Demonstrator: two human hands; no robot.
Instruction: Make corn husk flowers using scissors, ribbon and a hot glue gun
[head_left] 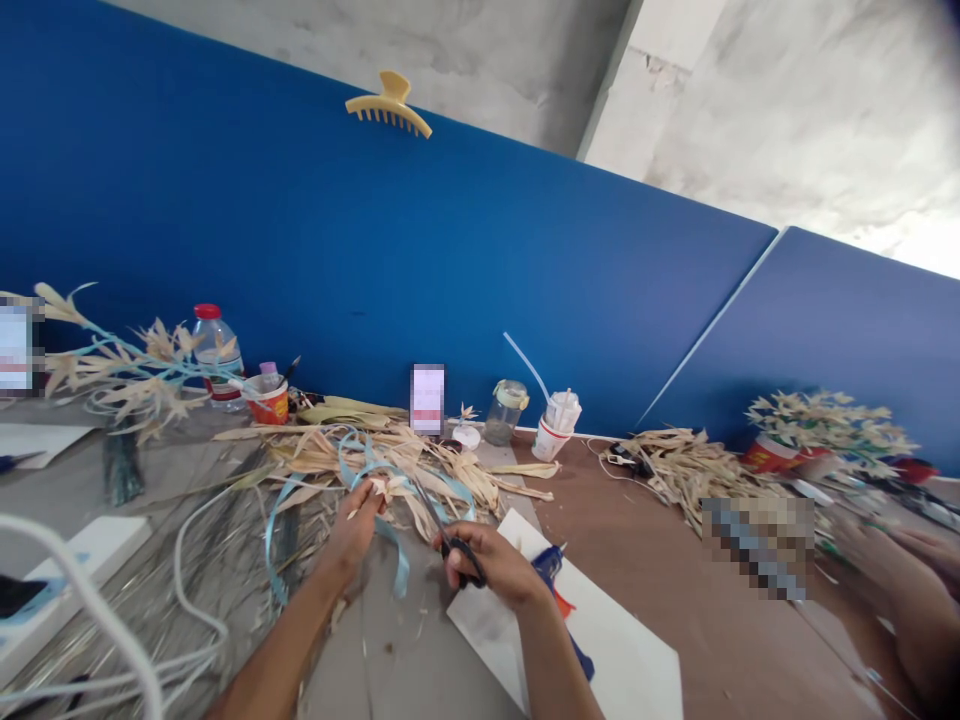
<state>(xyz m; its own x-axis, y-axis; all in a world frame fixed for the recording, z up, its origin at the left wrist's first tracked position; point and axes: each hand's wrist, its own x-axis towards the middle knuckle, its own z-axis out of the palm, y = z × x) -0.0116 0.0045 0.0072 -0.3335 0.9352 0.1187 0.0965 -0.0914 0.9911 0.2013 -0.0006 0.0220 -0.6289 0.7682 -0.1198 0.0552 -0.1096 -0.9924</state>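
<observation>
My left hand point(351, 535) is closed, its fingertips pinching a small pale flower point(391, 487) that looks made of dried husk. In my right hand point(499, 562) are black-handled scissors point(466, 563), their blades pointing up and left, close to the flower. Whether the blades touch it I cannot tell. Light-blue ribbon point(402, 568) loops around and behind my left hand. Just beyond both hands lies a heap of dried husk strips point(315, 462). A blue glue gun point(550, 565) rests on a white board point(630, 640), partly hidden by my right forearm.
White cables point(187, 600) and a power strip point(90, 570) lie at left, near thin wires. A bottle point(217, 350), red cup point(268, 402), phone point(427, 400), jar point(506, 412) and white cup point(551, 440) line the blue partition point(450, 260). Another person's hands point(877, 560) are at right.
</observation>
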